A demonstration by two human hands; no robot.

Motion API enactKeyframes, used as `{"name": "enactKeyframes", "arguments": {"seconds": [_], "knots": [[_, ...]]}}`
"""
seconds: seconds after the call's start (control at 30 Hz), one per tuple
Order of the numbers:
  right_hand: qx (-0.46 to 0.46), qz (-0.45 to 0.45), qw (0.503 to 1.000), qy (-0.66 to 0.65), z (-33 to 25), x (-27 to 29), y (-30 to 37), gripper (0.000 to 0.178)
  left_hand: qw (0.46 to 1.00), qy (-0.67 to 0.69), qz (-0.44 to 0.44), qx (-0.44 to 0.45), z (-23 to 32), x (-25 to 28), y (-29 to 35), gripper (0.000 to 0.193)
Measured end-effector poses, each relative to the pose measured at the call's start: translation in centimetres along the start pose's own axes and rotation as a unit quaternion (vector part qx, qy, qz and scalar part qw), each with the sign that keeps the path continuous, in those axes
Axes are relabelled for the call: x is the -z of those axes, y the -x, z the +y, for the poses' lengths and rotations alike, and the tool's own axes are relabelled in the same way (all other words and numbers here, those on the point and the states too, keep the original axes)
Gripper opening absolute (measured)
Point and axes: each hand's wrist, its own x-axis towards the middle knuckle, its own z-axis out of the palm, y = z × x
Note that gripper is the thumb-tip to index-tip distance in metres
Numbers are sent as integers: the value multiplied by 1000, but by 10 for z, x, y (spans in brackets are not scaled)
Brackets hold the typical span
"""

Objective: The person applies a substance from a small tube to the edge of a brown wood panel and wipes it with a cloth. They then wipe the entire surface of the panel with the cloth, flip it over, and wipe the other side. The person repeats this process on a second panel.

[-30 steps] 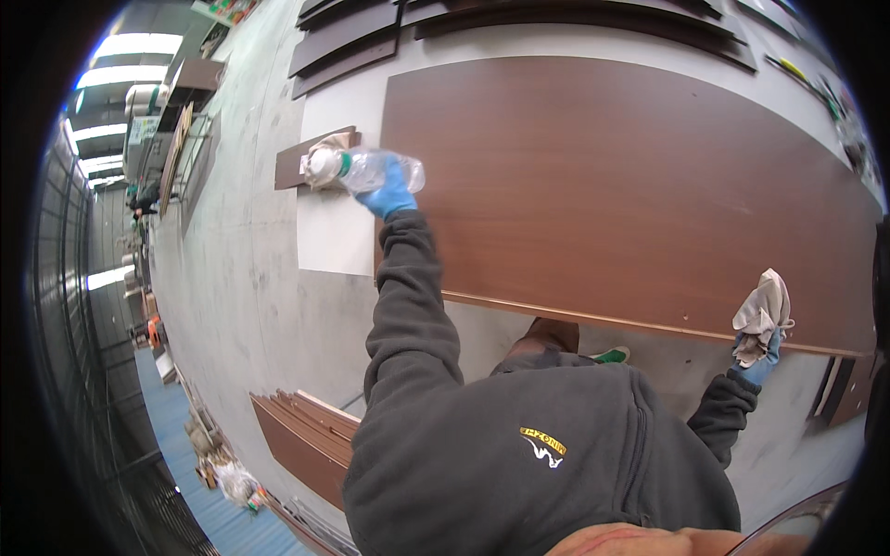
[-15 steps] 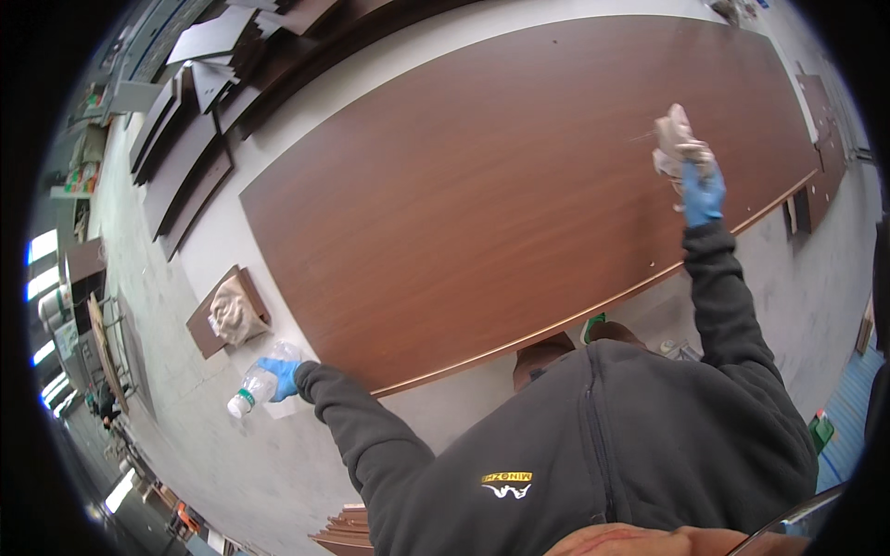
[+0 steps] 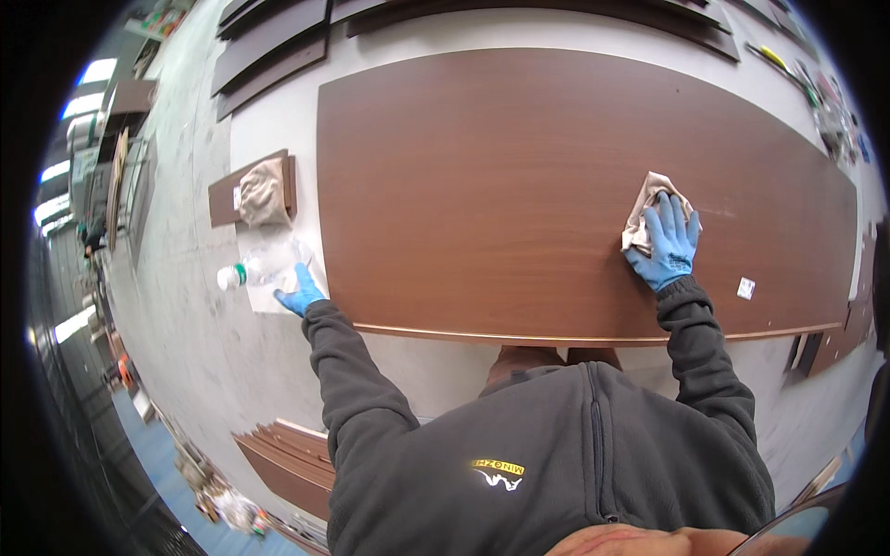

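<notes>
Atop a brown wood-grain panel (image 3: 501, 195), a worker's blue-gloved right hand (image 3: 666, 246) spreads its fingers over a beige cloth (image 3: 639, 222); the left hand (image 3: 299, 296), fingers apart, is at a clear plastic bottle (image 3: 263, 267).

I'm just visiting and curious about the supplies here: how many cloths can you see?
2. One cloth is under the right hand on the large brown panel; another lies bunched on small brown boards at left. Others may be hidden.
</notes>
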Motion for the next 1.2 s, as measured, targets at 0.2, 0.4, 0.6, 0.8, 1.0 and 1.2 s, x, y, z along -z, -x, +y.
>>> {"name": "enactKeyframes", "arguments": {"seconds": [0.2, 0.4, 0.6, 0.8, 1.0, 1.2], "knots": [[34, 34, 998, -28, 17, -36, 11, 70, 980, 83, -160, 79, -51, 56, 86, 87], [32, 62, 997, 20, 12, -47, 3, 61, 974, -2, -226, 32, -80, 61, 93, 95], [6, 1, 1000, -20, -87, -101, -111, 78, 974, -45, -221, -15, -71, 65, 109, 86], [117, 42, 992, -39, -268, -183, -326, 76, 972, -92, -214, 18, -48, 71, 114, 84], [203, 25, 976, -77, -445, -243, -492, 67, 970, -12, -229, 81, -27, 76, 118, 85], [317, 31, 934, -162, -408, -193, -388, 56, 959, -41, -257, 112, -7, 75, 111, 88]]}}
